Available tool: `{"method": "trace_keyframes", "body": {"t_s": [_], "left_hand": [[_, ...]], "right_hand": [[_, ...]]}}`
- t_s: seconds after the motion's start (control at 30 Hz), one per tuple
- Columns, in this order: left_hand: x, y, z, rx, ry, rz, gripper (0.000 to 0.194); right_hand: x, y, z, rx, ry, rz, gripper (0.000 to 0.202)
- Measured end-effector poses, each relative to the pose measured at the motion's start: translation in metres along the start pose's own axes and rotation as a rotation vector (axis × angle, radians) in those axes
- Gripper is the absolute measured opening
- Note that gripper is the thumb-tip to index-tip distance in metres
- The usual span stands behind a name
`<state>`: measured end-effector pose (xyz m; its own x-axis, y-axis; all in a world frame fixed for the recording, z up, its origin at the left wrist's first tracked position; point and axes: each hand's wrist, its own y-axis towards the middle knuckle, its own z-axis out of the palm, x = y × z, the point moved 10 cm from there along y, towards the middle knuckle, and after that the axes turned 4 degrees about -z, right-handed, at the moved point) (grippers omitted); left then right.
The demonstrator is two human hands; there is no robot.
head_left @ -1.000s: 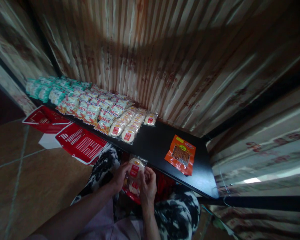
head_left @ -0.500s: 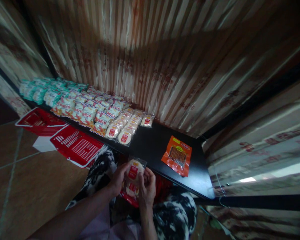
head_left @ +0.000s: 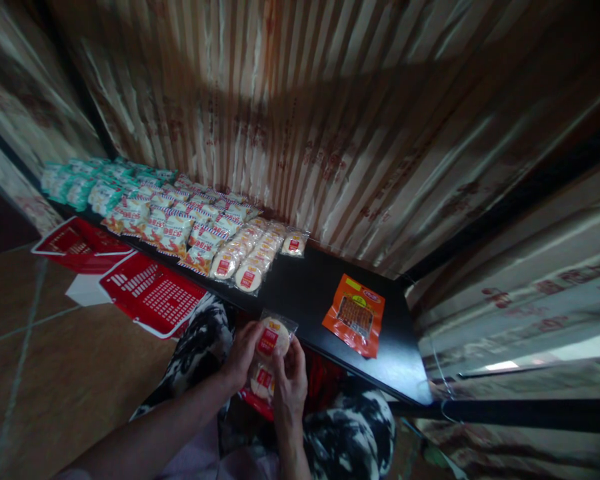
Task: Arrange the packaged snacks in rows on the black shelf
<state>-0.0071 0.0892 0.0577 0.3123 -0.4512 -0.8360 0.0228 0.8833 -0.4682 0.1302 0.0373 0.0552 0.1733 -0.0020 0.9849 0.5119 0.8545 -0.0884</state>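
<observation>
Between my two hands is a clear-wrapped round rice cracker packet (head_left: 273,335) with a red label. My left hand (head_left: 244,352) grips its left edge, and my right hand (head_left: 289,383) pinches its right side with the thumb on top. Below it, over my lap, more cracker packets (head_left: 263,381) lie in something red, partly hidden by my hands. On the black shelf (head_left: 293,293) ahead, similar cracker packets (head_left: 249,277) overlap in two rows, and a single cracker packet (head_left: 294,244) lies at the back beside them.
An orange snack bag (head_left: 355,316) lies on the shelf's right part. Several white-and-orange bags (head_left: 173,230) and green bags (head_left: 77,190) fill the left. Red baskets (head_left: 155,293) (head_left: 80,245) stand on the floor at left. A striped curtain (head_left: 300,120) hangs behind the shelf.
The cracker packet in my hands has risen slightly and shifted a little to the right, away from the packets below. The things on the shelf stay where they were.
</observation>
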Motion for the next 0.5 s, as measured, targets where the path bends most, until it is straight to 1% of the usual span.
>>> {"method": "trace_keyframes", "body": {"t_s": [0.13, 0.2, 0.37, 0.5], "left_hand": [[0.001, 0.001, 0.004, 0.024, -0.015, -0.022, 0.042], [0.000, 0.002, 0.007, 0.043, -0.003, -0.012, 0.041], [-0.010, 0.002, 0.013, 0.076, 0.047, 0.043, 0.040], [-0.019, -0.002, 0.021, 0.125, 0.074, 0.037, 0.041]], "right_hand": [[-0.001, 0.002, -0.003, -0.027, 0.008, 0.048, 0.064], [0.000, 0.002, -0.003, -0.043, 0.025, 0.071, 0.062], [0.009, 0.006, 0.000, -0.065, 0.073, 0.086, 0.059], [0.011, 0.012, -0.004, -0.090, 0.065, 0.086, 0.059]]}}
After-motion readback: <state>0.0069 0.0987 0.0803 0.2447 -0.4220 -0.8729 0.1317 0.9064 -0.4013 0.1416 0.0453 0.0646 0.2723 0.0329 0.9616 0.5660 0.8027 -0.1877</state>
